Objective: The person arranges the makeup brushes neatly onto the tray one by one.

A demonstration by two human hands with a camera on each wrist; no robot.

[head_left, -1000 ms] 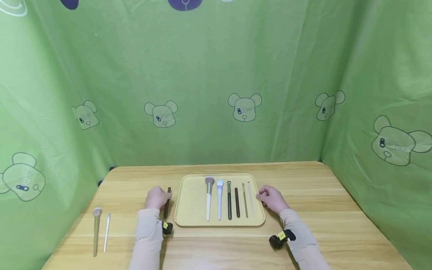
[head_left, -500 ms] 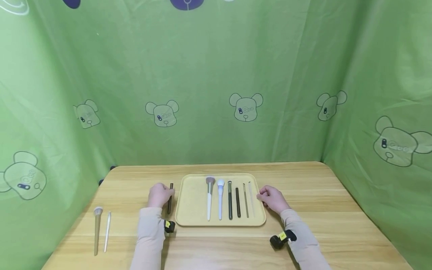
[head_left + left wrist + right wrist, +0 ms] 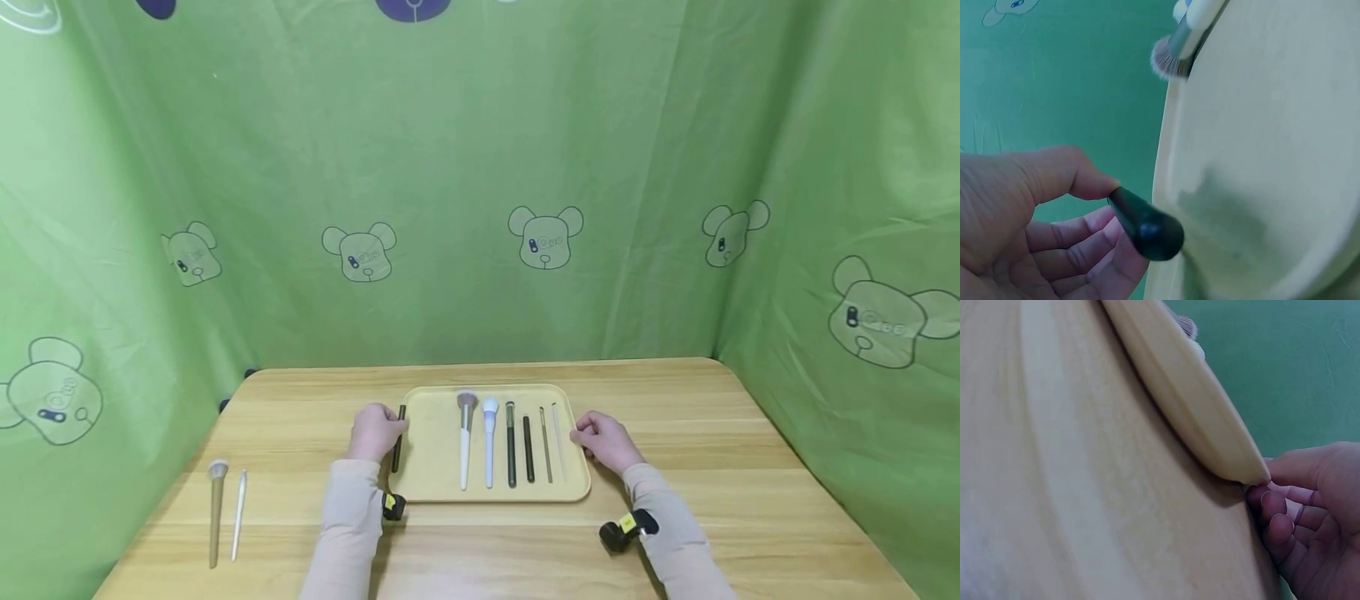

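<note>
My left hand pinches a dark makeup brush between thumb and fingers, over the left rim of a cream tray. In the left wrist view the rounded end of its handle points toward the camera, and a shadow falls on the tray. At the tray's right edge, my right hand pinches the rim, thumb on top and fingers beneath, as the right wrist view shows. Inside the tray several brushes lie in a row, from a large white-handled brush to a thin pale one at the right.
On the wooden table at the far left lie a tan brush and a slim white brush, side by side. Green curtains with bear prints enclose the table at the back and sides.
My left hand has moved right with the dark brush, from the table beside the tray to over its left rim. The right hand keeps its grip on the tray's edge.
</note>
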